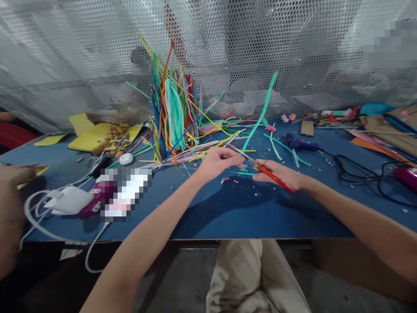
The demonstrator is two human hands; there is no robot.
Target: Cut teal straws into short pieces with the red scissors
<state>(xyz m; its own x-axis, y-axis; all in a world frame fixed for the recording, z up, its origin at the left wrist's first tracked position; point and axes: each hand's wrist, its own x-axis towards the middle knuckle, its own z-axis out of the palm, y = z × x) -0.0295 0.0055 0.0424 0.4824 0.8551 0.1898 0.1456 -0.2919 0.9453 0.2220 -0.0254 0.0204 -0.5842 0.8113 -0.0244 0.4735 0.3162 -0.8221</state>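
Note:
My left hand (221, 163) pinches the lower end of a teal pipe cleaner (265, 104), which rises up and to the right. Red-handled scissors (276, 178) are held in my right hand (276, 171), their metal blades pointing left to the pipe cleaner just by my left fingertips. Short teal cut pieces (246, 174) lie on the blue table (215, 217) beneath and between the hands. Behind my left hand stands a thick bundle of coloured pipe cleaners (176, 113), with loose ones spread around its foot.
A phone (130, 193), a white charger (70, 200) and cables lie at the left, near another person's arm (11, 208). Yellow sheets (87, 134) are behind. To the right are a blue glue gun (301, 143), its black cable and cardboard (381, 126). Perforated metal (260, 52) closes the back.

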